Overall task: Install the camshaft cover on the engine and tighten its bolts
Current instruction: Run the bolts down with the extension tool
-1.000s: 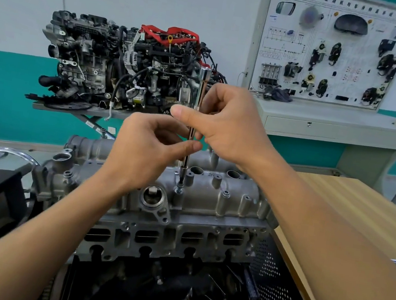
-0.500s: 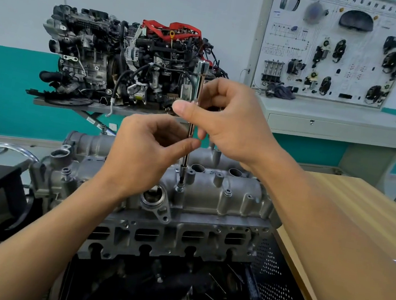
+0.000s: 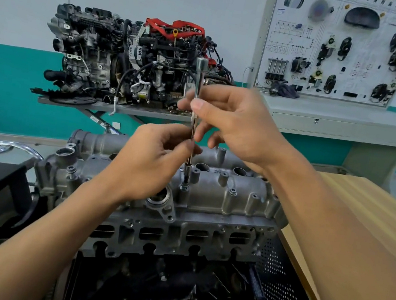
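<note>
Cover [image 3: 238, 201]: grey casting seated on top of the engine [image 3: 179, 238], just left of the wooden desk [image 3: 374, 207].
Bar [image 3: 199, 73]: slim driver bar standing upright, its tip on a bolt [image 3: 184, 187] near the cover's middle.
Left hand [image 3: 149, 166]: fingers [image 3: 182, 147] curled, pinching the bar's lower part, above the cover.
Right hand [image 3: 236, 124]: thumb and fingers pinch the bar higher up, below its thick top end.
Behind: second engine [image 3: 132, 64] on a stand; panel [image 3: 334, 42] of car parts by the wall.
</note>
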### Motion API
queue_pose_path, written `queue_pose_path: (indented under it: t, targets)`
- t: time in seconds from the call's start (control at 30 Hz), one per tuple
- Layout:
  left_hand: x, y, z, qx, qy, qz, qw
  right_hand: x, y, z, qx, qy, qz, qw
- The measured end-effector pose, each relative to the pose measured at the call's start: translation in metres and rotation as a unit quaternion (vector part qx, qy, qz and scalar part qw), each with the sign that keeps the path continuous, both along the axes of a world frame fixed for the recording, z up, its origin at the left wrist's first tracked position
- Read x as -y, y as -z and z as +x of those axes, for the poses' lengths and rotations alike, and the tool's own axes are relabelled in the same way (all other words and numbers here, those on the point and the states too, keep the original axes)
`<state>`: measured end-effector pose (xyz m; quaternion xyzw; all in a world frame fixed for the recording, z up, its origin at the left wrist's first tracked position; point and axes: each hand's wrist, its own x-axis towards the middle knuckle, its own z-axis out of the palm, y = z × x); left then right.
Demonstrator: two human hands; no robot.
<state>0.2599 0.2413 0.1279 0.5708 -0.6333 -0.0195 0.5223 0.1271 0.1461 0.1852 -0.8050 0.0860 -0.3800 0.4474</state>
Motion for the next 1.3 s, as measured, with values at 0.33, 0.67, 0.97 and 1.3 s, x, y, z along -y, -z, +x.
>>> queue_pose_path:
  t: [0.33, 0.67, 0.97, 1.3]
  targets:
    - [-0.001, -0.003, -0.001, 0.019, 0.012, 0.023, 0.999, -0.002, 0.0, -0.001, -0.003, 0.016, -0.004, 1.0]
    - [-0.003, -0.001, -0.001, 0.002, -0.019, -0.005, 1.0, 0.002, 0.001, -0.004, -0.016, 0.025, -0.009, 1.0]
    - [-0.002, -0.001, -0.002, -0.02, -0.028, -0.017, 0.999, 0.002, 0.005, -0.006, -0.003, 0.069, -0.011, 0.998]
    - [0.001, -0.002, -0.002, -0.035, -0.051, -0.037, 0.997, -0.003, 0.007, 0.0, 0.023, 0.145, -0.079, 0.986]
